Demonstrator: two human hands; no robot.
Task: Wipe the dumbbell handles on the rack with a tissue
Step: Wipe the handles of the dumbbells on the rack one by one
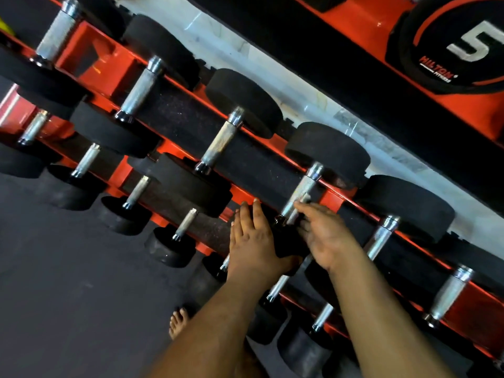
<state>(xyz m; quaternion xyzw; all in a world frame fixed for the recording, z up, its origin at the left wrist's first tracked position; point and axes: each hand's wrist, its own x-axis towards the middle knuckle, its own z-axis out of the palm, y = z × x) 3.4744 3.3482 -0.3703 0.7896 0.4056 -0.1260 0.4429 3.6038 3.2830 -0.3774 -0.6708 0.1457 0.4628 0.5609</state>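
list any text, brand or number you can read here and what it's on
"5": large white numeral on the black and red weight plate at top right, partly cut off by the picture's edge.
"HILTON": red brand word on the same plate, below the numeral.
"FITNESS": small line under the brand, blurred, a likely reading only.
No readable marks on the dumbbells or the rack.

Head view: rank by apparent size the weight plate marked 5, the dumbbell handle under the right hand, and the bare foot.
1. Weight plate marked 5, cut off by the frame edge.
2. Dumbbell handle, partly covered by the right hand.
3. Bare foot, partly hidden by the forearm; close to the handle, unsure.
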